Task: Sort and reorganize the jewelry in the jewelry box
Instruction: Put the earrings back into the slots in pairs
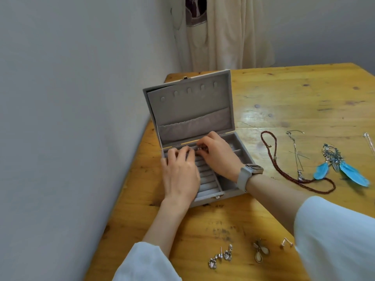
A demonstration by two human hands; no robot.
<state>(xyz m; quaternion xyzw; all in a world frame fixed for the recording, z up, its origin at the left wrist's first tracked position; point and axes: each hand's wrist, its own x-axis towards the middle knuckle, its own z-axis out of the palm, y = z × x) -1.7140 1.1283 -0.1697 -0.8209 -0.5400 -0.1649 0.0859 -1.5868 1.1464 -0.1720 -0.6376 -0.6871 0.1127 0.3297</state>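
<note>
A grey velvet jewelry box (211, 196) stands open on the wooden table, its lid (188, 106) upright with several small hooks and a pocket. My left hand (179, 171) rests on the ring rolls at the box's left side, fingers curled at the back row. My right hand (217, 153), with a watch on the wrist, pinches a small silvery ring (198, 148) over the back ring slots. Both hands' fingertips meet at that ring.
A red bead necklace (284, 169), a thin silver chain (297, 153) and blue feather earrings (341, 169) lie to the right of the box. Near the front edge lie silver drop earrings (221, 257), a pale stone earring (259, 253) and small studs (286, 243). A wall runs along the left.
</note>
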